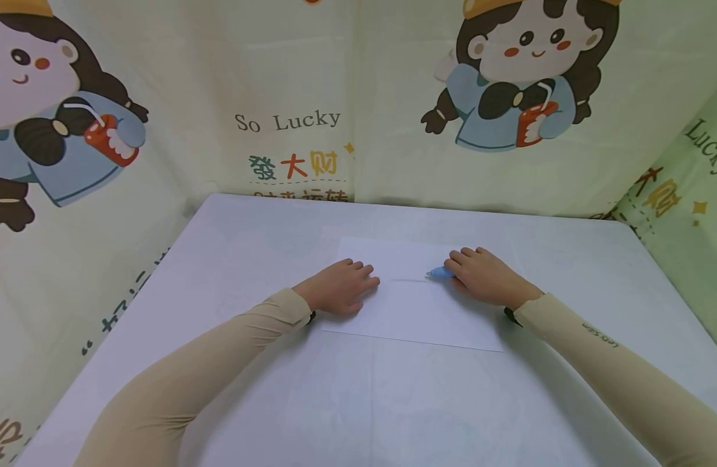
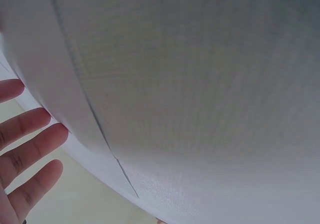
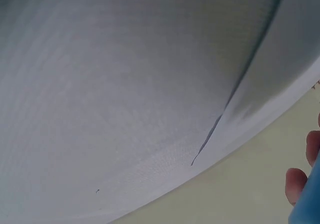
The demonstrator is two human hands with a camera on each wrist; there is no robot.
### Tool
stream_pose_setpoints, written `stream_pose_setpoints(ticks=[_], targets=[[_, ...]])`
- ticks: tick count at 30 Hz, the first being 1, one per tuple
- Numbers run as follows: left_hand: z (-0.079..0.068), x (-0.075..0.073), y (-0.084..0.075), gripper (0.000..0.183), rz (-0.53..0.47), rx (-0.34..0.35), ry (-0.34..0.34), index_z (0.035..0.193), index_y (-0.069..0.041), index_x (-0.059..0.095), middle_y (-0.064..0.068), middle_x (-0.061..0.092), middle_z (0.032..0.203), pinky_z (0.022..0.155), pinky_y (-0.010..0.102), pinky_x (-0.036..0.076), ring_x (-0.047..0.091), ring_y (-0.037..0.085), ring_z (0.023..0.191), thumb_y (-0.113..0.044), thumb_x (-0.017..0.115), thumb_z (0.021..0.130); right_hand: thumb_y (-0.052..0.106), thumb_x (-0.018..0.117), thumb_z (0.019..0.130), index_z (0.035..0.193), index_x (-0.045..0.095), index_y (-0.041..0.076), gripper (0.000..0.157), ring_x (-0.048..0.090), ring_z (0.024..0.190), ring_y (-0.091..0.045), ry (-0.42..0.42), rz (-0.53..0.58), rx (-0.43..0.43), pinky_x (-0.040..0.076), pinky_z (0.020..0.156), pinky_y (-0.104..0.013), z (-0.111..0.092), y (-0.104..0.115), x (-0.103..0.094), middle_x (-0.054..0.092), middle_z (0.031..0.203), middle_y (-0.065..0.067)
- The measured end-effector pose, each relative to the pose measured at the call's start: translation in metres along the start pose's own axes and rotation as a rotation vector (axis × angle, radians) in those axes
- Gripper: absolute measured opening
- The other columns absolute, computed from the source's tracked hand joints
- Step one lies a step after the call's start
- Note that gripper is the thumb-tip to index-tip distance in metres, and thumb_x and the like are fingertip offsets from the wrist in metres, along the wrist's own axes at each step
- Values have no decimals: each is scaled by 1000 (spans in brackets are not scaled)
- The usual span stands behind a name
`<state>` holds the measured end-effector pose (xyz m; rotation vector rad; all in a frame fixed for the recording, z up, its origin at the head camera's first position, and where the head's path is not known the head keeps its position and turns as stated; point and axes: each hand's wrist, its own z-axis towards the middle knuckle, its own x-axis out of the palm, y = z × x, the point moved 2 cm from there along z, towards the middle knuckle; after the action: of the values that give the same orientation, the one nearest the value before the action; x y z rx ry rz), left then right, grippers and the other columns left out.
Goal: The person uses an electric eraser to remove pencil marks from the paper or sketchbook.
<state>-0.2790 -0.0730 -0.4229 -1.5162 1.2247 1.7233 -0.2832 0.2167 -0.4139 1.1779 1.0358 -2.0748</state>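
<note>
A white sheet of paper lies flat on the white table, and its near edge shows in both wrist views. My left hand rests on the sheet's left side with fingers spread; those fingers look straight in the left wrist view. On the right, my right hand grips a light-blue pen-shaped tool, its narrow tip pointing left over the paper. Its blue body is partly visible in the right wrist view. A faint grey line runs across the paper left of the tip; whether it is a mark or a crease cannot be told.
The white tabletop spreads around the sheet on all sides. Behind it and at both sides hangs a pale curtain printed with cartoon figures and lettering. A dark band sits at my right wrist.
</note>
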Motion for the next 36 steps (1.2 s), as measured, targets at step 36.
stream_pose_setpoints(ticks=[36], targets=[[1, 3, -1, 33, 8, 6, -63, 112, -14, 51, 1, 53, 94, 77, 31, 43, 52, 18, 80, -31, 56, 84, 13, 59, 72, 79, 51, 7, 12, 37, 59, -16, -13, -8, -31, 29, 53, -27, -2, -5, 8, 42, 67, -1]])
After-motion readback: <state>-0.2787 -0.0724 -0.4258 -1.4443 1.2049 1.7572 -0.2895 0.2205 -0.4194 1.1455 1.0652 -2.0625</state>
